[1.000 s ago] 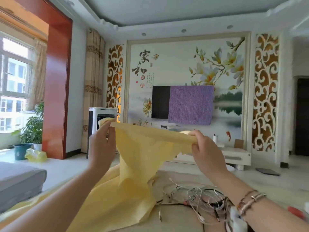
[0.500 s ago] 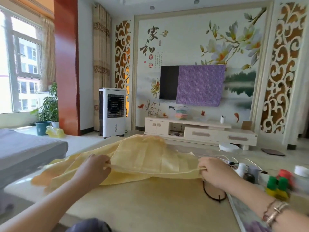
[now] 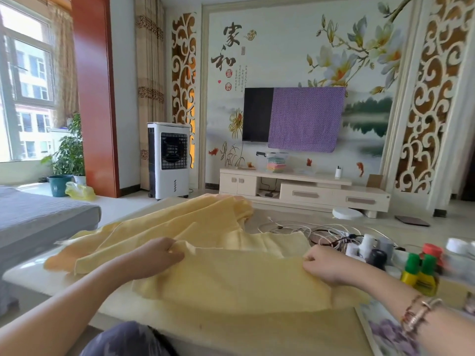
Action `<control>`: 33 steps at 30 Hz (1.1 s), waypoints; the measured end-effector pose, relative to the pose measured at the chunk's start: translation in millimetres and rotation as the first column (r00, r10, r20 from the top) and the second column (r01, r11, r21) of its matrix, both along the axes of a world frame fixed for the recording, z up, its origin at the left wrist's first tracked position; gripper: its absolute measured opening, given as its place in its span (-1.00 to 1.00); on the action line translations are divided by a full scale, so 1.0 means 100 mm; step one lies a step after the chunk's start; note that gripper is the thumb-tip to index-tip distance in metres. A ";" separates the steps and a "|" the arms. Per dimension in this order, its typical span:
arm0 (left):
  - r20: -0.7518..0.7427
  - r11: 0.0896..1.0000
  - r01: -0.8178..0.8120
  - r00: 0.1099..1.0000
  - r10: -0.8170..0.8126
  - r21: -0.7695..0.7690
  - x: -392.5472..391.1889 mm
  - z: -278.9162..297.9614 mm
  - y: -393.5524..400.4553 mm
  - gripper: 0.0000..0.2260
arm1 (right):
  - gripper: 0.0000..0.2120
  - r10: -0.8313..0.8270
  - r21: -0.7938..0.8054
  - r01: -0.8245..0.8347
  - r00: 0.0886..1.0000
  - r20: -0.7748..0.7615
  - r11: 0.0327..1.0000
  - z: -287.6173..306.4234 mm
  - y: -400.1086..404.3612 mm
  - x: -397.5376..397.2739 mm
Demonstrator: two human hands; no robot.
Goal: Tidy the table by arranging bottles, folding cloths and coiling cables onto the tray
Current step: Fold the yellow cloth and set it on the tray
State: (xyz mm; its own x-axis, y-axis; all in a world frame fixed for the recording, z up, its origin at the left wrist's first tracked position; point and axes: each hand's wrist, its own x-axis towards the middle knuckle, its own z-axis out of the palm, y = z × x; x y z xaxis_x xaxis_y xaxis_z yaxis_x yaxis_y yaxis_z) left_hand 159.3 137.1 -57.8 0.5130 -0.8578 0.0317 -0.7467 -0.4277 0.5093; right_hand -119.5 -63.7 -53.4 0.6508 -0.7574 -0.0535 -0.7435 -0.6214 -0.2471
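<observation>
A large yellow cloth [image 3: 231, 276] lies spread over the beige table [image 3: 231, 332], with its near part folded toward me. My left hand [image 3: 156, 255] pinches the fold's edge on the left. My right hand [image 3: 326, 265] pinches the same edge on the right. Behind the cloth lies a tangle of white and black cables [image 3: 316, 232]. At the right stand several bottles: two yellow ones with green caps [image 3: 421, 273], a red-capped one [image 3: 434, 251], and white and dark ones [image 3: 370, 247]. A floral tray [image 3: 385, 332] shows at the lower right corner, under my right forearm.
A grey sofa [image 3: 38, 219] sits left of the table. Beyond the table are a white air cooler [image 3: 168, 160], a low TV cabinet [image 3: 303, 191] and a white round device [image 3: 345, 214] on the floor. My knee [image 3: 128, 340] is at the table's near edge.
The cloth was held up in the air a second ago. Both hands have brought it down onto the table and drawn the folded edge toward me, uncovering the cables.
</observation>
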 end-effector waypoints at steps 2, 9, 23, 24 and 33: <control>0.010 0.989 -0.030 1.000 0.029 0.148 0.01 -0.05 -0.01 -0.73 | -0.65 0.011 0.008 -0.010 0.992 -0.127 1.000 -0.06 0.01 0.05; 0.055 0.974 -0.125 0.992 0.117 0.188 0.29 -0.22 -0.10 -0.88 | -0.69 -0.117 -0.171 0.105 0.991 -0.061 0.980 -0.19 -0.15 0.21; -0.056 0.863 -0.427 0.902 0.428 -0.270 0.83 -0.57 -0.86 -0.90 | -0.77 -0.211 -0.537 0.154 0.976 -0.046 0.829 -0.45 -0.95 0.95; -0.036 0.869 -0.426 0.901 0.431 -0.253 0.84 -0.59 -0.88 -0.93 | -0.77 -0.217 -0.553 0.146 0.974 -0.065 0.821 -0.48 -0.99 0.98; -0.453 0.865 -0.467 0.821 0.348 -0.184 0.91 -0.50 -1.06 -0.48 | -0.74 -0.294 -0.590 0.196 0.953 -0.073 0.783 -0.62 -1.15 1.09</control>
